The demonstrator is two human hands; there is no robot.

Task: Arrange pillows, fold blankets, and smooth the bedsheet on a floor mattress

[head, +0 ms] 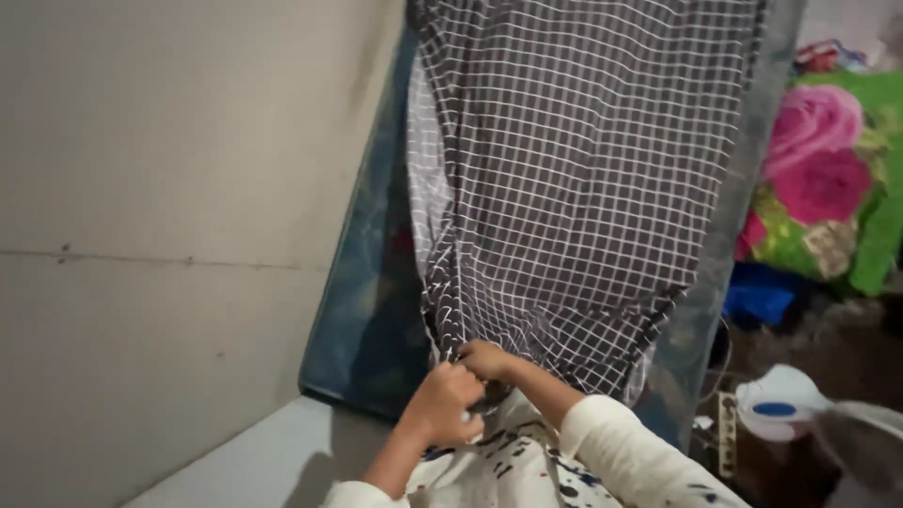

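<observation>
Both hands bunched up on the checked cloth point(574, 188) — left hand point(442, 404) fisted around the gathered bottom, right hand point(487, 359) pinching it too, I think. Cloth hangs over a propped-up mattress point(372, 310).

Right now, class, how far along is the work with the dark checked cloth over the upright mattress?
Done: the dark grey white-checked cloth already covers most of the upright blue mattress. In hand: the left hand and right hand bunch and grip the cloth's lower end together. Left: the mattress's left side and bottom edge lie bare, and the gathered cloth hangs loose in folds.
</observation>
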